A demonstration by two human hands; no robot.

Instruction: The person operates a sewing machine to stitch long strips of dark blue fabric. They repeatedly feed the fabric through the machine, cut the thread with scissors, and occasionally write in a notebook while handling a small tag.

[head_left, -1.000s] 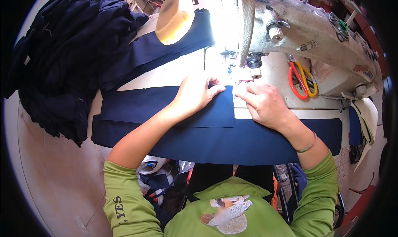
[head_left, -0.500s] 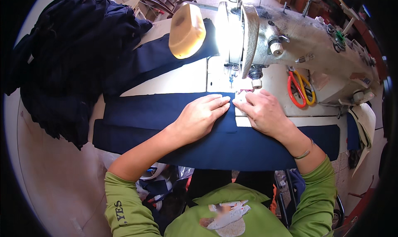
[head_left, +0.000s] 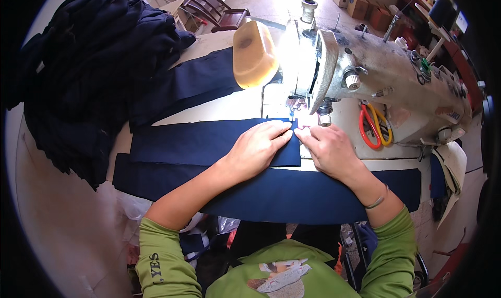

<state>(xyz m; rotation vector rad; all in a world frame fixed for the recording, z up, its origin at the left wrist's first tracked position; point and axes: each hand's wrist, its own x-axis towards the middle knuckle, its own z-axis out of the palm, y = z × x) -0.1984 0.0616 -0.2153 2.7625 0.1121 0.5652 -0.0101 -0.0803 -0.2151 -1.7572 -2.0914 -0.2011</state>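
Note:
A navy fabric strip (head_left: 193,141) lies crosswise on the sewing machine's bed, its right end just below the needle and presser foot (head_left: 293,114). My left hand (head_left: 259,145) rests on that end, fingers close together and tips gathered at the upper right corner. Facing it from the right, my right hand (head_left: 330,147) pinches at the same edge with its other fingers curled in. The fingertips of both hands almost meet there; the exact grip under them is hidden. Nearer to me lies a second, longer navy strip (head_left: 313,196), partly beneath my forearms.
The sewing machine (head_left: 376,68) fills the upper right, its lamp glaring. Red-and-yellow-handled scissors (head_left: 374,124) lie right of my right hand. A yellowish block (head_left: 255,55) sits on navy cloth at the back. A big heap of navy cloth (head_left: 94,73) covers the left side.
The view has tilted slightly upward, so the machine appears lower. The upper strip's end has come closer to the needle, and a pale gap now shows between its right end and the nearer strip.

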